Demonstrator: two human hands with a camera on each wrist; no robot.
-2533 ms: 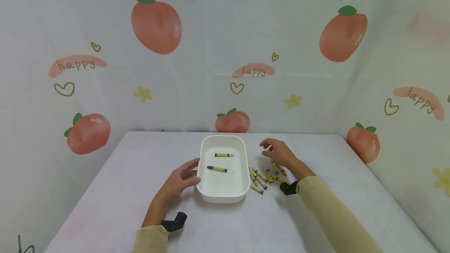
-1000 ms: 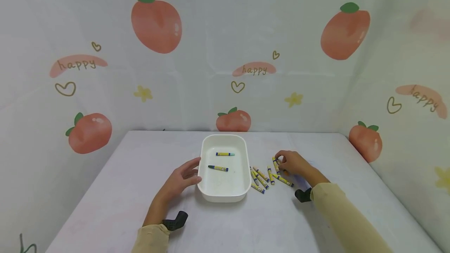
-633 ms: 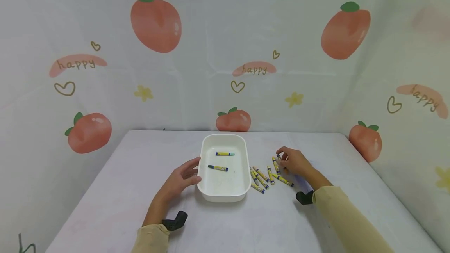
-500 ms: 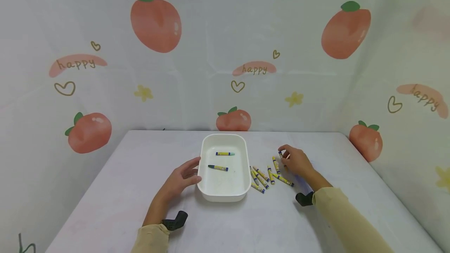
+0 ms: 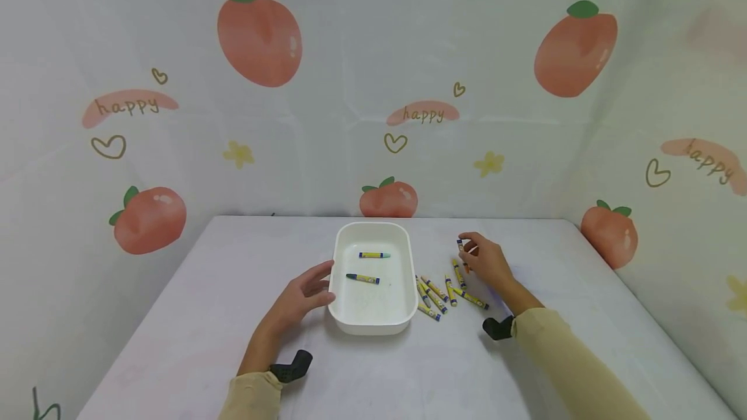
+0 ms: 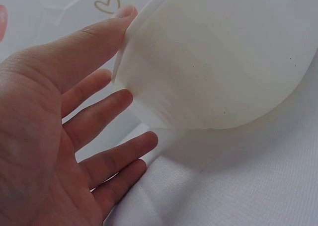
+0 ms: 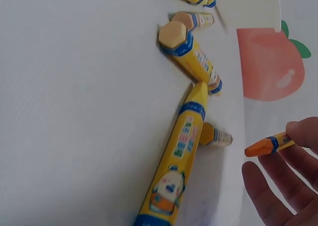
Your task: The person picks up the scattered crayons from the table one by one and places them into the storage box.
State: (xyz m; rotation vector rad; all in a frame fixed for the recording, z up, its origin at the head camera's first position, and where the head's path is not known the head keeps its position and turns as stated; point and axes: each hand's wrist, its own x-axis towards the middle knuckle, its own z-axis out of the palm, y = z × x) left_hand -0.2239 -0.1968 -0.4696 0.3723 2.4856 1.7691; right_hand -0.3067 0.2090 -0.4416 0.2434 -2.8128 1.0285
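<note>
My right hand pinches an orange crayon in a yellow and blue wrapper between thumb and fingers, its orange tip pointing down, above the table's far right part. My left hand touches the left side of a white plastic tub, thumb by the rim and fingers fairly straight against the wall. Inside the tub lie a mint-green crayon and a dark one, apart from each other. Several crayons lie loose right of the tub, among them a yellow crayon large in the right wrist view.
A white cloth covers the table. Patterned sheeting with printed fruit and hearts hangs behind and along both sides. Nearest my right hand, a crayon lies at the far edge of the loose group.
My right hand has reached down to the crayons, taken the orange one and lifted it away from the group, drifting slightly left and up. The left hand and the tub stay put.
</note>
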